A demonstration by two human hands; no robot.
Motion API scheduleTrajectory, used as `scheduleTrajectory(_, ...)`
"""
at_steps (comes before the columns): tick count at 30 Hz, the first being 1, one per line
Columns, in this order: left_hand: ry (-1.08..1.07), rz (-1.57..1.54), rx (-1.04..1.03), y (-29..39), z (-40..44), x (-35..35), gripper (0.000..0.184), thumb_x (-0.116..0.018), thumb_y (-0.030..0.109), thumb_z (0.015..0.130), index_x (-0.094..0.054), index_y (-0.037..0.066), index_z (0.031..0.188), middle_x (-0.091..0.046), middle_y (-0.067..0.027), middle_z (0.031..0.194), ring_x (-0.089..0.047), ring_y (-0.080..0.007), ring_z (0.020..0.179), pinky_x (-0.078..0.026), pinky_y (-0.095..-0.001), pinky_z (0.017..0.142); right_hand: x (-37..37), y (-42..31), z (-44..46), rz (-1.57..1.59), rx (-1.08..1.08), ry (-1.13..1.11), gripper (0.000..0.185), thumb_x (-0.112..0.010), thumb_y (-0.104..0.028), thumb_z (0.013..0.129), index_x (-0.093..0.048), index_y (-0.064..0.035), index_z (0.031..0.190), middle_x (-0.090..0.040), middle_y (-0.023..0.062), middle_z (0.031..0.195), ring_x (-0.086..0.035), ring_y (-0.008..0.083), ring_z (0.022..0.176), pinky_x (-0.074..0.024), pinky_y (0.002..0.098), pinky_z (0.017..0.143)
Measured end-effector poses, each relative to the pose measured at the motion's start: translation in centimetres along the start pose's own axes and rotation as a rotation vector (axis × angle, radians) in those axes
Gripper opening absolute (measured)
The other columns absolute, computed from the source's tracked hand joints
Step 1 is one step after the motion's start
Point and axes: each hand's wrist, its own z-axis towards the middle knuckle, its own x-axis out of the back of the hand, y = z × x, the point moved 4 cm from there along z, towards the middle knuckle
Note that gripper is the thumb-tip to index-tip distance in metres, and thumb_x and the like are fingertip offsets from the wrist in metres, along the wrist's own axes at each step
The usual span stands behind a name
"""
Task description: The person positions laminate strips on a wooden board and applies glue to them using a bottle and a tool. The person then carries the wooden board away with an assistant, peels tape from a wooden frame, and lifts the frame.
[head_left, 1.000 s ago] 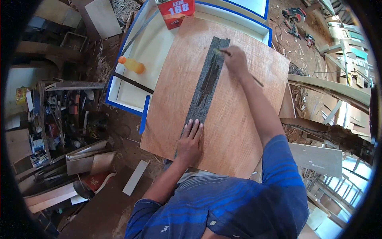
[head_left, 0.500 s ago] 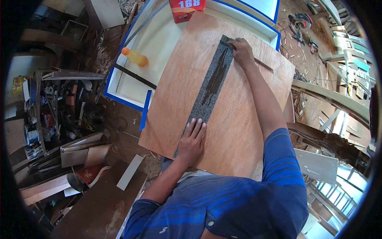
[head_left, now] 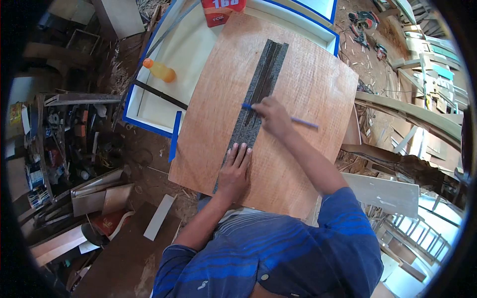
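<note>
A speckled dark grey strip (head_left: 252, 130) lies lengthwise on a reddish-brown wooden board (head_left: 303, 84). Dark brown, wet-looking material (head_left: 271, 62) is spread along the strip's middle. Near the strip's lower part, my left hand (head_left: 235, 171) lies flat with fingers stretched over it. My right hand (head_left: 272, 116) is closed around a thin, narrow strip with a blue edge (head_left: 304, 122). That narrow strip crosses the grey one at about its middle, with its blue end poking out left of my fingers. My fingers hide its centre.
Under the board sits a white tray-like panel with blue edges (head_left: 131, 107). It holds a bottle of orange-yellow liquid (head_left: 160, 70) and a red can (head_left: 222, 11). Shelves of clutter (head_left: 49, 144) stand at left. Power tools (head_left: 365, 22) and wood scraps lie on the ground at right.
My right hand has moved down the grey strip from its far end to its middle, with the narrow strip in it. The brown material now reaches the far end. My left hand stays put.
</note>
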Motion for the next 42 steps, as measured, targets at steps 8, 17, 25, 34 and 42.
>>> scheduleTrajectory(8, -0.011, 0.011, -0.009, 0.2, 0.1, 0.8, 0.051, -0.061, 0.016, 0.104, -0.060, 0.001, 0.152, -0.055, -0.0208, 0.161, -0.047, -0.0436, 0.153, -0.038, -0.0550, 0.127, 0.9, -0.2, -0.3, 0.239, -0.218, 0.106, 0.027, -0.074, 0.004, 0.084, -0.083, -0.0069, 0.107, -0.077, 0.0167, 0.101, -0.073, 0.0371, 0.098, -0.0593, 0.0438, 0.089)
scheduleTrajectory(17, 0.036, -0.004, -0.012, 0.1, 0.0, 0.4, 0.048, -0.064, 0.016, 0.103, -0.064, 0.001, 0.149, -0.058, -0.0205, 0.159, -0.051, -0.0435, 0.150, -0.043, -0.0552, 0.125, 6.5, 13.4, 11.6, -0.145, -0.402, 0.390, 0.026, -0.070, -0.019, 0.092, -0.085, -0.0097, 0.111, -0.079, 0.0215, 0.108, -0.076, 0.0403, 0.103, -0.0591, 0.0476, 0.094)
scheduleTrajectory(25, 0.022, -0.020, 0.002, -0.2, -0.5, 0.2, 0.048, -0.062, 0.018, 0.104, -0.063, 0.001, 0.149, -0.057, -0.0206, 0.160, -0.048, -0.0427, 0.153, -0.041, -0.0550, 0.126, 4.1, 10.9, 9.5, -0.151, -0.393, 0.354, 0.027, -0.067, -0.020, 0.091, -0.082, -0.0030, 0.105, -0.078, 0.0253, 0.104, -0.076, 0.0425, 0.100, -0.0590, 0.0497, 0.094)
scheduleTrajectory(34, 0.025, -0.016, -0.013, -0.3, -0.1, -0.1, 0.050, -0.061, 0.019, 0.104, -0.062, 0.001, 0.151, -0.057, -0.0206, 0.160, -0.048, -0.0426, 0.153, -0.040, -0.0541, 0.127, 6.7, 15.5, 12.9, -0.304, -0.266, 0.322, 0.025, -0.066, -0.015, 0.094, -0.084, -0.0137, 0.111, -0.079, 0.0176, 0.105, -0.073, 0.0388, 0.105, -0.0576, 0.0471, 0.095)
scheduleTrajectory(42, 0.020, -0.042, -0.006, -0.4, -0.1, 0.2, 0.047, -0.061, 0.016, 0.106, -0.063, 0.000, 0.149, -0.056, -0.0220, 0.160, -0.048, -0.0448, 0.152, -0.040, -0.0559, 0.126, 5.1, 13.8, 9.9, -0.177, -0.201, 0.187, 0.031, -0.068, -0.002, 0.087, -0.085, -0.0130, 0.112, -0.076, 0.0153, 0.106, -0.071, 0.0367, 0.108, -0.0577, 0.0444, 0.097)
